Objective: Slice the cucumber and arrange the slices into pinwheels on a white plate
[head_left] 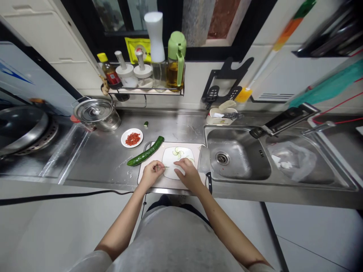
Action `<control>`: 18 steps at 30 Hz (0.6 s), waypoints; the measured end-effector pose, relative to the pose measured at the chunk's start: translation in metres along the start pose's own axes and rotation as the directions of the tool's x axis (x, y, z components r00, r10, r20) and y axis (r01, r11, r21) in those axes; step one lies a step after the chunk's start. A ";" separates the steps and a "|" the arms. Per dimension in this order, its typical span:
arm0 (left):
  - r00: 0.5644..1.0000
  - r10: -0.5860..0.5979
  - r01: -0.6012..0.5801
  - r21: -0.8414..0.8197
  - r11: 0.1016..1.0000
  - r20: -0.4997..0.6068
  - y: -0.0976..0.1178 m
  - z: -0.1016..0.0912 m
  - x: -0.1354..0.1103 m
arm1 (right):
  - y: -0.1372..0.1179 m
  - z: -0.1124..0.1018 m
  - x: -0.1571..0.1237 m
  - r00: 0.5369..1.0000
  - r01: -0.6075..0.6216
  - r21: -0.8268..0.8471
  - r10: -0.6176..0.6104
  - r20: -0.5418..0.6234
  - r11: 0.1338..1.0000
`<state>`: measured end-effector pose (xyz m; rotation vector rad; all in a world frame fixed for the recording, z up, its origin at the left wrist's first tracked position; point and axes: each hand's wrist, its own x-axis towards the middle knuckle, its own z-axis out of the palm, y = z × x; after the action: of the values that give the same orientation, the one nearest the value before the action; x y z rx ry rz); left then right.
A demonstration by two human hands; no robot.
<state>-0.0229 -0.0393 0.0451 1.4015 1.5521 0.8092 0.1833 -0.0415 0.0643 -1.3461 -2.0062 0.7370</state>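
A pale cutting board (153, 180) lies at the counter's front edge, with a white square plate (171, 155) on it that carries a few thin cucumber slices (179, 152). My left hand (152, 173) pinches a thin cucumber slice at the plate's left edge. My right hand (187, 173) rests on the plate's near side, fingers bent onto it, touching a slice. A long green cucumber (146, 152) lies slanted across the board's far left corner. A cleaver (204, 162) lies at the board's right side, its black handle toward me.
A small white dish of chopped red chilli (132, 138) sits left of the board, a cucumber end (145, 124) behind it. A lidded steel pot (96, 113) and a stove stand at the left. A double sink (238, 156) is at the right, a bottle rack behind.
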 end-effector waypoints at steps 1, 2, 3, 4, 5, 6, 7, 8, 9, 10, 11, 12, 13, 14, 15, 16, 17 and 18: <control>1.000 -0.001 0.001 -0.010 1.000 0.017 0.004 0.002 -0.001 | -0.002 0.002 0.002 1.000 0.016 -0.011 -0.015 0.021 1.000; 0.999 -0.001 0.002 -0.021 1.000 0.033 0.007 0.005 -0.003 | -0.003 0.004 0.003 0.999 0.022 -0.018 -0.021 0.040 1.000; 0.999 0.000 0.002 -0.035 0.999 0.045 0.010 0.008 -0.004 | -0.003 0.006 0.004 0.998 0.024 -0.021 -0.022 0.055 0.999; 0.998 0.001 0.002 -0.051 0.999 0.057 0.011 0.010 -0.005 | -0.002 0.007 0.004 0.998 0.024 -0.021 -0.022 0.065 0.999; 0.998 0.002 0.002 -0.068 0.998 0.066 0.013 0.013 -0.006 | -0.001 0.008 0.004 0.997 0.025 -0.018 -0.024 0.073 1.000; 0.997 0.002 0.005 -0.087 0.996 0.072 0.013 0.015 -0.007 | 0.001 0.009 0.004 0.997 0.029 -0.009 -0.028 0.077 1.000; 0.997 -0.004 0.011 -0.105 0.994 0.074 0.013 0.018 -0.008 | 0.003 0.009 0.003 0.996 0.032 0.006 -0.032 0.077 0.999; 0.998 -0.016 0.025 -0.127 0.992 0.067 0.013 0.020 -0.008 | 0.005 0.008 0.003 0.997 0.031 0.028 -0.033 0.074 0.999; 0.998 -0.038 0.046 -0.158 0.986 0.054 0.012 0.023 -0.009 | 0.007 0.008 0.002 0.997 0.024 0.056 -0.028 0.068 0.998; 0.996 -0.073 0.081 -0.199 0.977 0.045 0.012 0.025 -0.009 | 0.008 0.008 0.002 0.998 0.010 0.090 -0.016 0.063 0.996; 0.991 -0.122 0.131 -0.250 0.959 0.049 0.011 0.027 -0.010 | 0.010 0.007 0.002 0.998 -0.012 0.126 0.005 0.059 0.992; 0.980 -0.185 0.199 -0.303 0.932 0.073 0.011 0.029 -0.011 | 0.011 0.006 0.002 0.998 -0.038 0.161 0.029 0.058 0.986; 0.960 -0.252 0.279 -0.352 0.894 0.120 0.012 0.031 -0.011 | 0.012 0.006 0.002 0.997 -0.063 0.194 0.052 0.061 0.979; 0.932 -0.314 0.362 -0.392 0.846 0.183 0.013 0.032 -0.012 | 0.013 0.005 0.003 0.995 -0.083 0.220 0.069 0.067 0.972; 0.898 -0.362 0.437 -0.422 0.794 0.249 0.015 0.034 -0.012 | 0.014 0.004 0.003 0.994 -0.096 0.238 0.080 0.074 0.966; 0.867 -0.395 0.497 -0.449 0.743 0.305 0.017 0.035 -0.013 | 0.015 0.004 0.003 0.993 -0.101 0.249 0.084 0.081 0.963; 0.843 -0.413 0.536 -0.478 0.696 0.344 0.019 0.035 -0.012 | 0.016 0.004 0.003 0.993 -0.100 0.255 0.080 0.088 0.962; 0.830 -0.419 0.558 -0.508 0.656 0.369 0.021 0.035 -0.012 | 0.017 0.003 0.004 0.993 -0.096 0.258 0.074 0.093 0.961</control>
<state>0.0180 -0.0507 0.0514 0.5276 1.2466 0.6836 0.1899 -0.0330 0.0508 -1.2680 -1.8442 1.0738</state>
